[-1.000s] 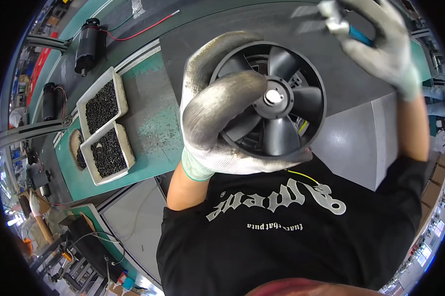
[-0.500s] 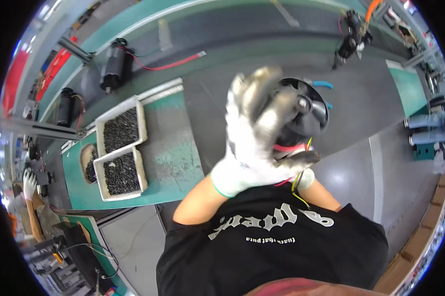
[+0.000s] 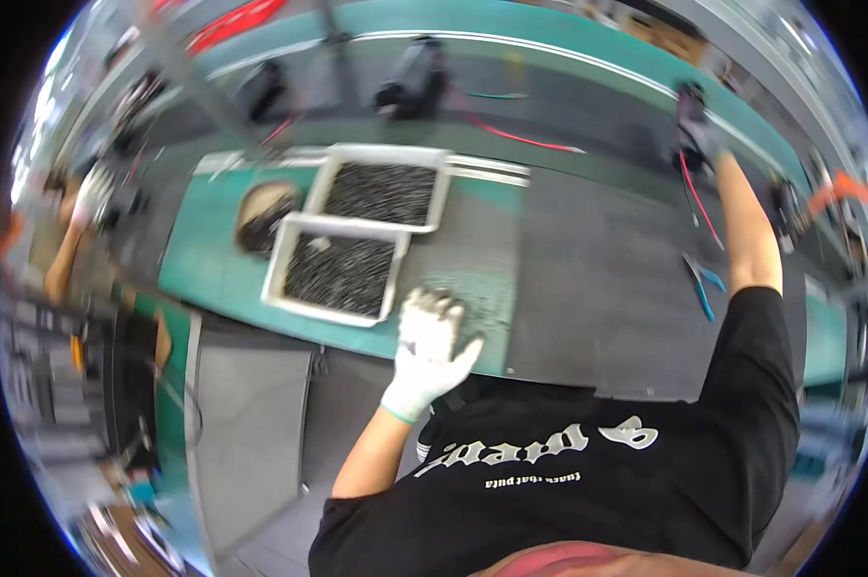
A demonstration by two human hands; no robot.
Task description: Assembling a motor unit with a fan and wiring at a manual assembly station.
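Note:
Far out at the right, my right hand [image 3: 707, 150] in a dark-stained glove is closed around the near end of a black cylindrical motor [image 3: 690, 108]. Motion blur smears its fingers. Red and dark wires [image 3: 701, 207] hang down from the motor. My left hand [image 3: 432, 344], in a white glove with greyish fingertips, is open over the green mat [image 3: 482, 308], fingers spread and holding nothing. It is close to the near white tray [image 3: 388, 306] of small black pieces. Blue-handled pliers [image 3: 700, 285] lie on the dark table, nearer to me than the motor.
A second white tray [image 3: 440, 197] and a round bowl [image 3: 245, 223] hold more black pieces. Other motors, one black with a red wire [image 3: 415, 79], stand along the far strip. At the left edge a co-worker's gloved hand [image 3: 92, 195] shows. A metal post [image 3: 189, 77] rises at left.
The black motor has gone from in front of my chest to the far right with my right hand. My left hand has dropped away to the mat. My view has swung, uncovering the pliers.

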